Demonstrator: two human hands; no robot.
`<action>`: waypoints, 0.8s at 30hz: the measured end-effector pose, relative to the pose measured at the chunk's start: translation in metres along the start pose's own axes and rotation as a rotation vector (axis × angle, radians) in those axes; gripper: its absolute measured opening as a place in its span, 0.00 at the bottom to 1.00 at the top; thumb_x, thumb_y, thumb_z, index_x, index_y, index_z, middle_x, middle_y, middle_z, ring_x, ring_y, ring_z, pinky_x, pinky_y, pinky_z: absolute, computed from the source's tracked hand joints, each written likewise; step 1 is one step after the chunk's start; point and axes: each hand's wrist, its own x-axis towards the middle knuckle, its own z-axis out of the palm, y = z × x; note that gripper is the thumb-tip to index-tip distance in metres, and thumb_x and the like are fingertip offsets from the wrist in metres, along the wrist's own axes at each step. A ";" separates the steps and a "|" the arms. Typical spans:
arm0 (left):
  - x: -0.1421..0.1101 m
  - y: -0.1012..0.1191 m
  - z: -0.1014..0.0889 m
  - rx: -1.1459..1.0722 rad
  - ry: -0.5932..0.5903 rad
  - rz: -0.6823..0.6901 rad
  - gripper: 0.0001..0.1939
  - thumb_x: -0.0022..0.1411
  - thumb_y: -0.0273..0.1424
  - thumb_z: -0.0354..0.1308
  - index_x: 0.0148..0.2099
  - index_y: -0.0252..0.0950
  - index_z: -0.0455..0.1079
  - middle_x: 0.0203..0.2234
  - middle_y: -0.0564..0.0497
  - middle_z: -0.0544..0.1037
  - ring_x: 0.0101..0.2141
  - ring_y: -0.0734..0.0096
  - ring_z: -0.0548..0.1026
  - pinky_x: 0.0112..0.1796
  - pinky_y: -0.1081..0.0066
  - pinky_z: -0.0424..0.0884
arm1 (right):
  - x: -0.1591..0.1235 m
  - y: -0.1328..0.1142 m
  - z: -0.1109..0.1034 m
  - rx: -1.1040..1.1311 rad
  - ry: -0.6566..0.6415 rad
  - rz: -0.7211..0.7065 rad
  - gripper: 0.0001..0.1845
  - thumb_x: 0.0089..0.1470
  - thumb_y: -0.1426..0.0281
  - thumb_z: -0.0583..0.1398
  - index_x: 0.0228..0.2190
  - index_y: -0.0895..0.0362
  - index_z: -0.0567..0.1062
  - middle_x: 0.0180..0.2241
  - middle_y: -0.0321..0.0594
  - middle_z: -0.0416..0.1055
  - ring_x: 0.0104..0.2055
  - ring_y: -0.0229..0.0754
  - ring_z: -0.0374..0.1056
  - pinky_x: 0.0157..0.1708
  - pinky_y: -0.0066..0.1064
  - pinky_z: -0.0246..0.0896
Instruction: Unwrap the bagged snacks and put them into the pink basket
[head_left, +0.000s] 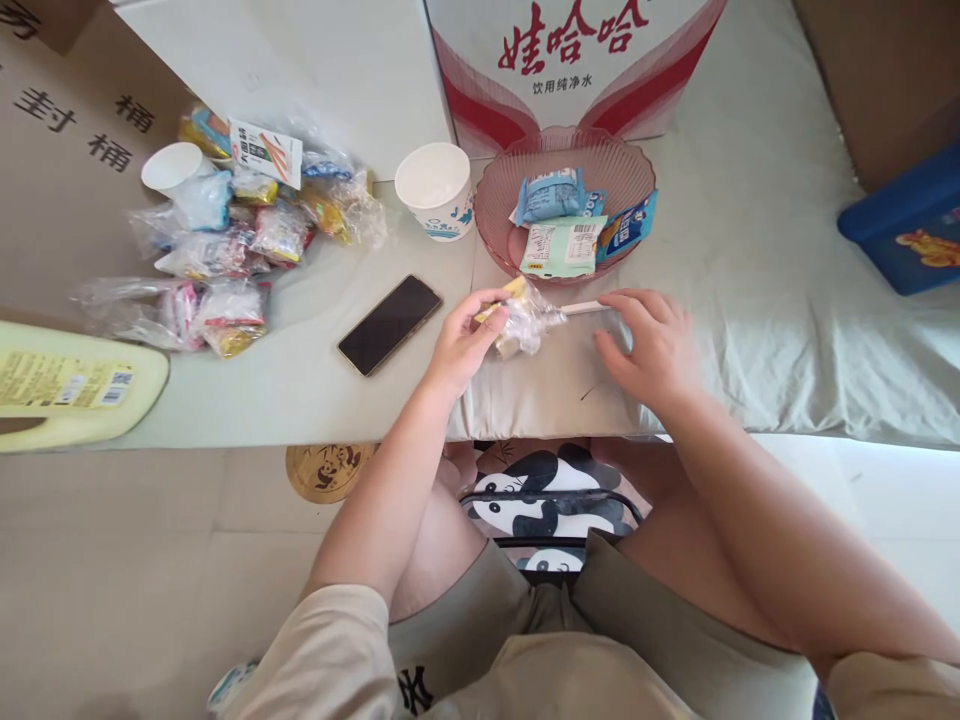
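Note:
My left hand (472, 340) pinches a small clear plastic wrapper (529, 318) with pale yellow contents, which the crumpled film partly hides. A white stick (582, 308) sticks out of its right side, like that of a lollipop. At the stick's far end is my right hand (651, 340), its fingertips touching or almost touching it; the thumb is held apart below. Just behind the wrapper stands a pink ribbed bowl (491, 215) with several packaged snacks (562, 247) in it. A dark smartphone (390, 325) lies left of my left hand.
Left of the bowl stands a white paper cup (435, 190). A pile of wrapped snacks (225, 240) and another cup (176, 168) lie farther left, near a pale yellow jug (75, 385). Cartons (577, 70) line the back; a blue container (907, 220) is at right.

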 end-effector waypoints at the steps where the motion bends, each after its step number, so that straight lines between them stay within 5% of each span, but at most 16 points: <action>1: -0.003 0.000 0.005 0.009 -0.044 -0.016 0.18 0.55 0.47 0.66 0.41 0.40 0.73 0.39 0.50 0.77 0.33 0.73 0.74 0.32 0.73 0.69 | 0.000 -0.005 0.002 0.075 -0.037 -0.051 0.22 0.56 0.64 0.59 0.52 0.53 0.73 0.52 0.51 0.72 0.55 0.60 0.66 0.52 0.53 0.61; 5: -0.014 0.005 0.025 -0.022 -0.067 -0.062 0.17 0.55 0.46 0.67 0.36 0.39 0.72 0.30 0.53 0.75 0.27 0.76 0.70 0.29 0.74 0.66 | -0.002 -0.025 0.009 0.327 -0.137 -0.143 0.26 0.54 0.62 0.62 0.54 0.52 0.70 0.52 0.48 0.73 0.54 0.55 0.69 0.53 0.49 0.65; 8: -0.014 0.007 0.029 -0.139 0.048 -0.096 0.16 0.55 0.46 0.66 0.34 0.39 0.70 0.26 0.55 0.72 0.26 0.76 0.69 0.28 0.74 0.65 | -0.002 -0.031 0.009 0.368 -0.081 -0.060 0.11 0.57 0.64 0.59 0.42 0.51 0.75 0.43 0.43 0.78 0.47 0.51 0.73 0.49 0.45 0.67; 11: -0.008 0.005 0.022 -0.165 0.179 -0.102 0.15 0.55 0.43 0.66 0.32 0.38 0.68 0.26 0.55 0.73 0.27 0.76 0.70 0.28 0.75 0.66 | 0.000 -0.028 0.007 0.379 -0.064 0.047 0.05 0.57 0.67 0.58 0.32 0.51 0.74 0.33 0.40 0.77 0.37 0.46 0.73 0.40 0.39 0.68; 16: 0.000 -0.001 0.006 -0.070 0.315 -0.077 0.14 0.61 0.45 0.60 0.37 0.41 0.67 0.38 0.50 0.77 0.40 0.68 0.76 0.37 0.71 0.72 | 0.003 -0.022 0.005 0.391 -0.046 0.226 0.03 0.56 0.68 0.58 0.31 0.52 0.71 0.27 0.37 0.74 0.28 0.41 0.69 0.31 0.34 0.64; 20: -0.001 -0.001 0.002 0.215 0.161 0.097 0.22 0.53 0.41 0.69 0.48 0.43 0.69 0.52 0.46 0.74 0.57 0.59 0.70 0.52 0.64 0.69 | 0.004 -0.026 0.003 0.439 -0.047 0.198 0.05 0.55 0.65 0.58 0.34 0.53 0.72 0.33 0.39 0.76 0.30 0.41 0.69 0.31 0.33 0.64; 24: 0.001 -0.004 0.000 0.290 0.072 0.104 0.24 0.52 0.34 0.69 0.52 0.42 0.68 0.51 0.45 0.74 0.51 0.60 0.74 0.51 0.62 0.70 | 0.004 -0.029 0.001 0.490 -0.130 0.185 0.08 0.54 0.63 0.59 0.28 0.53 0.70 0.26 0.36 0.72 0.26 0.39 0.65 0.29 0.32 0.62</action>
